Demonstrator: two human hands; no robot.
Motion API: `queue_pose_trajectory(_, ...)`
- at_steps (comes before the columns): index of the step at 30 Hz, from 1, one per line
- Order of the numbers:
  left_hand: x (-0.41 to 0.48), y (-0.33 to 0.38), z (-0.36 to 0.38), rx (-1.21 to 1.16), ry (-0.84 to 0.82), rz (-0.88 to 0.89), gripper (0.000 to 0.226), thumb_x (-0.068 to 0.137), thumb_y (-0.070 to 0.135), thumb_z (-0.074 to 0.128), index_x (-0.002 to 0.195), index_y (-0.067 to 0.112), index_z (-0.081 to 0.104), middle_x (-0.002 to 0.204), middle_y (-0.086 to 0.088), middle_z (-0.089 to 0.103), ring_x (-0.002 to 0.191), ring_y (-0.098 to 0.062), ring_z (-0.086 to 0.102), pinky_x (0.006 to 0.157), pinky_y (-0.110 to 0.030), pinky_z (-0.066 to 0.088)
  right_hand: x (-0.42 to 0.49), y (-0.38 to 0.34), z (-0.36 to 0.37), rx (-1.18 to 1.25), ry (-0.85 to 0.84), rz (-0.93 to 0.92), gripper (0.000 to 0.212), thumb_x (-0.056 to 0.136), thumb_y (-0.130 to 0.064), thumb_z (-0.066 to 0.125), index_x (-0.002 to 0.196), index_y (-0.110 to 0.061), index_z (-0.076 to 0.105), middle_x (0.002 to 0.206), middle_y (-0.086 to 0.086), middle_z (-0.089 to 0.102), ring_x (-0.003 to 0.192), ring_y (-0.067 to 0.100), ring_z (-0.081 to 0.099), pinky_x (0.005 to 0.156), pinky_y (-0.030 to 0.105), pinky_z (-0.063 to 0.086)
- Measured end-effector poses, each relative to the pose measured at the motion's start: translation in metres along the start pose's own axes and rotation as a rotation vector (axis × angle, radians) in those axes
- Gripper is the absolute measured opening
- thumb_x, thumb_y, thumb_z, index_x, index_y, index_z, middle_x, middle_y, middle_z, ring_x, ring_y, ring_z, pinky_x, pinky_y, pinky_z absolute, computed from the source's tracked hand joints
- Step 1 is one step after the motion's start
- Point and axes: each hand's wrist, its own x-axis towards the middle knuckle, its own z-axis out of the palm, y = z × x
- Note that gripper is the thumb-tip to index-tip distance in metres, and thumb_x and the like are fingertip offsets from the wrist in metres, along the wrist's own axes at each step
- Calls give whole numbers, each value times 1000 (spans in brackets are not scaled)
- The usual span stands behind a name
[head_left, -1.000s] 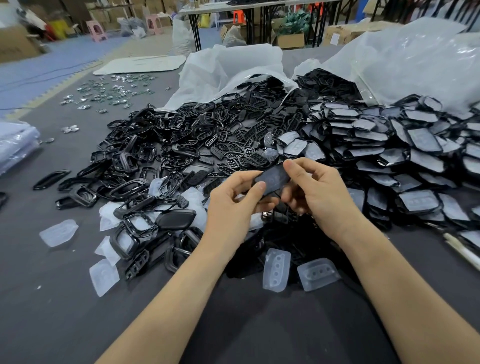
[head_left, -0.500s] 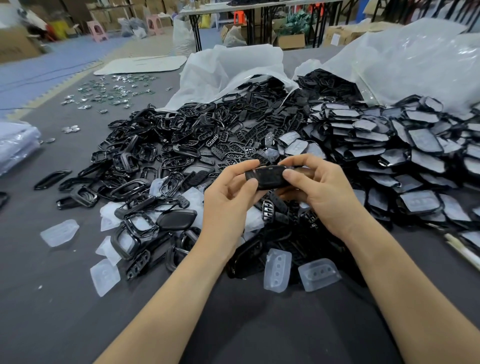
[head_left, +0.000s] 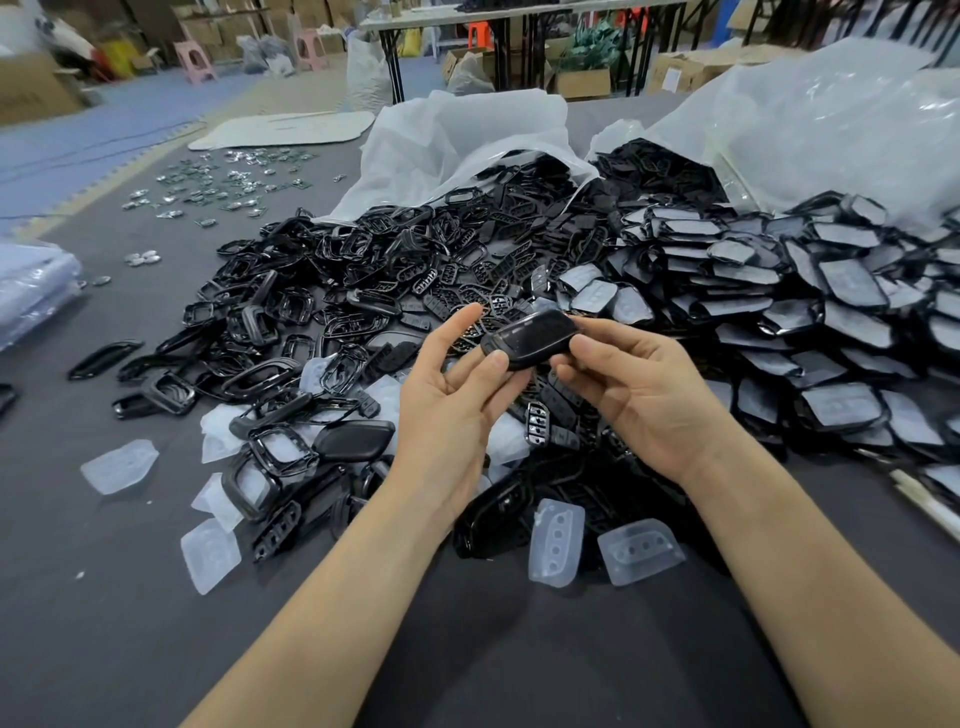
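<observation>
- Where the grey table (head_left: 104, 623) runs off to the left, small shiny metal pieces (head_left: 223, 182) lie scattered far back and a few clear soft pads (head_left: 118, 466) lie near the front.
- Left of centre, a white plastic bag (head_left: 467, 135) lies open on its side, and black frames (head_left: 311, 322) spill from its mouth in a wide loose heap across the table.
- To the right, a second clear plastic bag (head_left: 831, 119) also lies open, with more black parts inside its mouth.
- In front of that bag, black plates with pale film on them (head_left: 779, 312) are stacked in overlapping rows.
- The left hand (head_left: 457, 395) is half spread, palm towards the camera. Its thumb presses on the left end of a black case (head_left: 530, 338), and its forefinger points up, clear of the case. The other fingers lie behind the case, mostly hidden.
- The right hand (head_left: 639, 395) pinches the right end of the case, thumb on the near side and curled fingers underneath.
- The case hangs between the two hands at fingertip height, held up off the table above the near edge of the heap, its long side running left to right and its right end tilted slightly up.
- Just below the hands, two more clear pads (head_left: 556, 540) lie side by side on the table.
</observation>
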Motion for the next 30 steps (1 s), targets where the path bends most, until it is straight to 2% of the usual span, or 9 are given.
queue_pose_trajectory(11, 1, 0, -2, -62, 7, -33, 39, 92, -8, 50, 124, 16, 55, 93, -9, 74, 92, -20, 72, 78, -25, 57, 0, 4, 3, 153, 71, 101, 8, 69, -4, 64, 67, -7, 71, 69, 5, 69, 62, 11, 67, 59, 17, 55)
queue_pose_trajectory(18, 1, -1, -1, -92, 33, -69, 37, 91, -8, 51, 119, 16, 57, 90, -11, 74, 89, -22, 72, 76, -24, 57, -1, 6, 5, 108, 61, 62, 14, 70, -10, 65, 61, -18, 72, 68, -1, 68, 62, 8, 63, 65, 21, 56)
queue_pose_trajectory(24, 1, -2, -1, -129, 65, -121, 35, 91, -8, 51, 118, 14, 58, 82, -9, 74, 81, -19, 73, 73, -22, 58, -1, 10, 9, 228, 84, 118, 11, 68, -9, 66, 61, -16, 71, 69, 2, 66, 58, 9, 62, 61, 20, 56)
queue_pose_trajectory(30, 0, -2, 1, -114, 64, -97, 35, 91, -10, 51, 117, 13, 58, 83, -9, 74, 82, -18, 73, 74, -23, 58, 1, 11, 8, 254, 112, 168, 8, 68, -11, 66, 62, -12, 72, 66, 3, 65, 57, 9, 62, 58, 20, 56)
